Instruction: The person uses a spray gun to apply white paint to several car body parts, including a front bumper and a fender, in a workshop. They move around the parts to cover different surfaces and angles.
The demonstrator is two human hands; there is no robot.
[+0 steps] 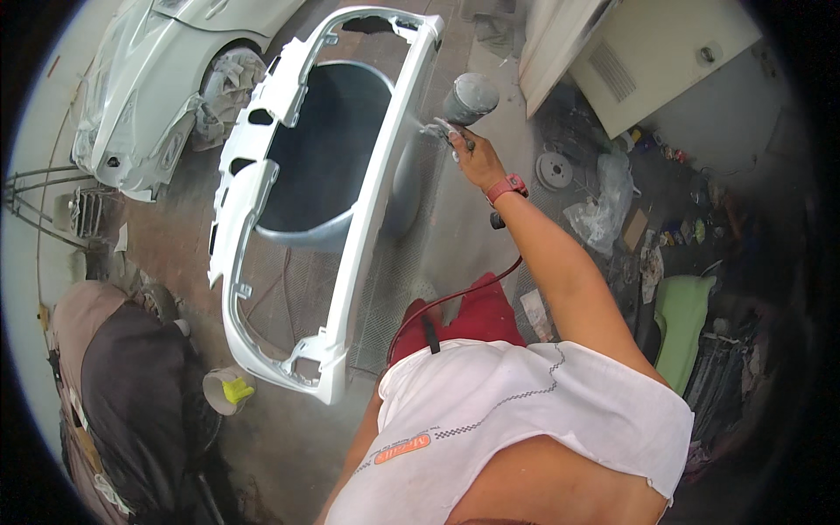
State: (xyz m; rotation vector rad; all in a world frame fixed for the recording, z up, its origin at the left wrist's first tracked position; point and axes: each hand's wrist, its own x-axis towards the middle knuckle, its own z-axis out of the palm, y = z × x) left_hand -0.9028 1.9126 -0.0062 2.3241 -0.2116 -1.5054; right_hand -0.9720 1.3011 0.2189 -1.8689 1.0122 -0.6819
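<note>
My right hand [478, 162] is closed around a spray gun [435, 131], with a grey paint cup [472, 98] on top of it. A red hose [455, 296] hangs in a curve below my right arm and runs past my leg. The gun's nozzle faces the right edge of a large white car bumper [354, 262], a small distance from it. The bumper rests on a big open drum [391, 87] with a dark inside. My left upper arm goes down beside my body, and the left hand is out of sight.
A white car [179, 44] with a paper-wrapped wheel [229, 92] stands at the far left. Dark covers [140, 394] and a bucket [220, 391] are at the near left. On the right lie a disc [553, 171], plastic wrap [606, 206] and a green panel [682, 315].
</note>
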